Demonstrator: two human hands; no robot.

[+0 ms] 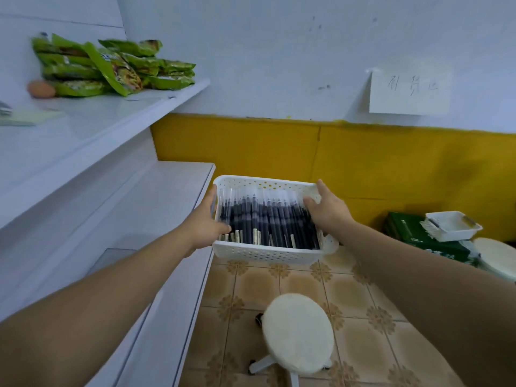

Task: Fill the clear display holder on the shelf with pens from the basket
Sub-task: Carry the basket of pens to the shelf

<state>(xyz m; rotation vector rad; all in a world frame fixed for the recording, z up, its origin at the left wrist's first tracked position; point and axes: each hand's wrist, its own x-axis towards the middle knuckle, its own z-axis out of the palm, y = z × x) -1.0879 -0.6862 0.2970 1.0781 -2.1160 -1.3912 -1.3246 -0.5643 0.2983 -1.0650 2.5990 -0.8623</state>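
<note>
White perforated plastic basket (268, 254), held in the air and gripped at both side walls by the left hand (205, 227) and right hand (326, 210). Thumbs lie inside over the dark clear-capped pens (268, 219); the outer fingers are mostly hidden. Left of the grip, on the white shelf (167, 191), is the faint clear display holder (111, 259), partly covered by the left forearm.
</note>
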